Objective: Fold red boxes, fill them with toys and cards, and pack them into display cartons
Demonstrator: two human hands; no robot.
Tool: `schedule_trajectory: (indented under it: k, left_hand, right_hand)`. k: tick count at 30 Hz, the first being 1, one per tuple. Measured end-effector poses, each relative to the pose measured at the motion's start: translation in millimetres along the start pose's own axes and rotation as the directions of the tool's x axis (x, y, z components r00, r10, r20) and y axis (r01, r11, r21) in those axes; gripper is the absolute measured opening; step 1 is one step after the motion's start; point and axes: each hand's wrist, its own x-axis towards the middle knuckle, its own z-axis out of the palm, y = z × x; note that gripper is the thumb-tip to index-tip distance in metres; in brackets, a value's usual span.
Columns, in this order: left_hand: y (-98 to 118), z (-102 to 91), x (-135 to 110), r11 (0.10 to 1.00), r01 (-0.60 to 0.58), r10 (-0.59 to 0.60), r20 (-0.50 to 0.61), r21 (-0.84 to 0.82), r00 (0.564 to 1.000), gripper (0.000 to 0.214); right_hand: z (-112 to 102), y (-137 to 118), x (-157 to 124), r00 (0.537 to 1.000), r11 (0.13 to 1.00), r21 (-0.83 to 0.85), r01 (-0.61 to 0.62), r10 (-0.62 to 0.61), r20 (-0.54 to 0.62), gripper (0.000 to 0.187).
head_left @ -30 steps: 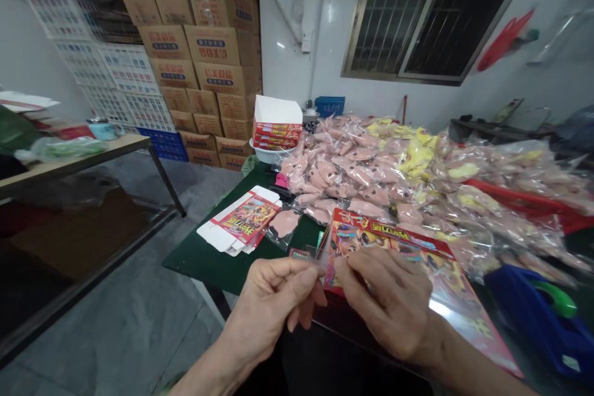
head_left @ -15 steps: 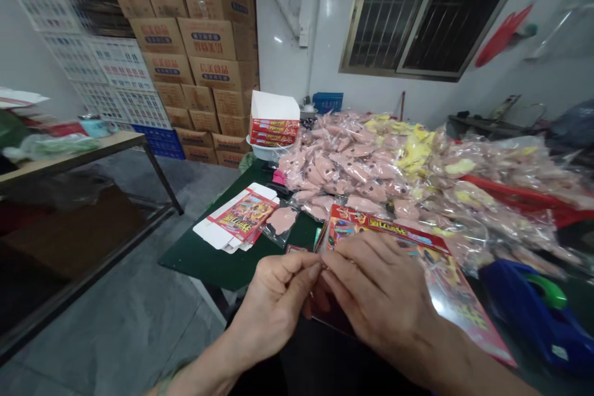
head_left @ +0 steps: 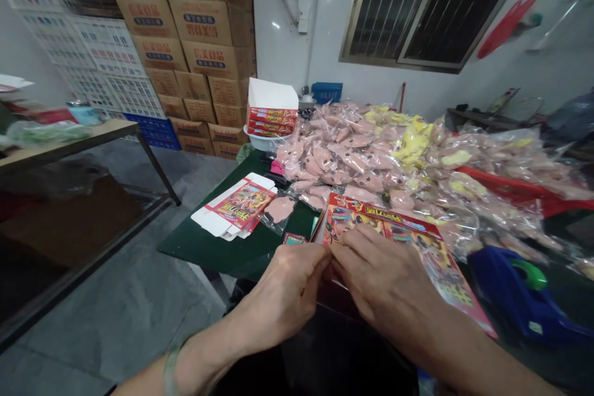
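Note:
A long red printed cardboard box point(head_left: 443, 272) with yellow lettering lies at the table's near edge. My left hand point(head_left: 297, 281) is closed at its left end, fingertips curled under and mostly hidden. Across the box's near left corner, my right hand point(head_left: 378, 275) is bent with its fingertips gripping the edge beside the left one. What exactly the fingertips pinch cannot be seen. Just beyond my left hand lies a small printed card point(head_left: 294, 239). Flattened red-and-white cartons point(head_left: 241, 204) lie farther left, beside a pink bagged piece point(head_left: 279, 209).
Bagged pink and yellow pieces point(head_left: 357, 158) are heaped across the back of the green table point(head_left: 204, 241). A blue tape dispenser point(head_left: 505, 297) stands at the right. A white basin point(head_left: 262, 141) holds red boxes. Stacked brown cartons point(head_left: 199, 25) line the wall.
My left hand has rolled over, its knuckles now up and its fingers tucked under. The right hand stays on the box. The view has shifted slightly.

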Motion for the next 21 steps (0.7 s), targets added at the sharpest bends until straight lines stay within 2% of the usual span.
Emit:
schedule_trajectory:
  k: [3, 5, 7, 9, 16, 18, 21]
  left_hand:
    - [1, -0.4, 1, 0.992, -0.032, 0.029, 0.029, 0.126, 0.999, 0.02]
    - [1, -1.1, 3, 0.976, -0.065, 0.054, 0.056, 0.207, 0.997, 0.02]
    - [2, -2.3, 5, 0.966, -0.107, 0.092, 0.07, 0.234, 0.993, 0.02]
    - [3, -3.7, 7, 0.969, -0.132, 0.119, 0.074, 0.209, 0.99, 0.02]
    - [3, -3.9, 10, 0.983, -0.062, 0.048, 0.082, 0.174, 0.995, 0.018]
    - [1, -3.0, 10, 0.987, -0.056, 0.045, 0.075, 0.15, 0.996, 0.02]
    - [-2, -3.4, 11, 0.994, -0.074, 0.069, 0.07, 0.083, 0.995, 0.023]
  right_hand:
    - [1, 1, -3, 0.997, 0.999, -0.029, -0.033, 0.034, 0.064, 0.019]
    - [0, 4, -5, 0.989, 0.999, 0.024, -0.044, 0.04, 0.141, 0.017]
    - [-1, 8, -6, 0.978, 0.994, 0.103, -0.044, 0.022, 0.208, 0.015]
    - [-2, 10, -6, 0.974, 0.99, 0.136, -0.046, 0.014, 0.225, 0.015]
    - [6, 4, -8, 0.997, 0.999, -0.019, -0.043, 0.044, 0.066, 0.017]
    - [10, 5, -9, 0.999, 0.998, 0.049, -0.042, 0.041, 0.019, 0.019]
    - [17, 11, -8, 0.997, 0.963, 0.258, -0.076, 0.079, -0.003, 0.025]
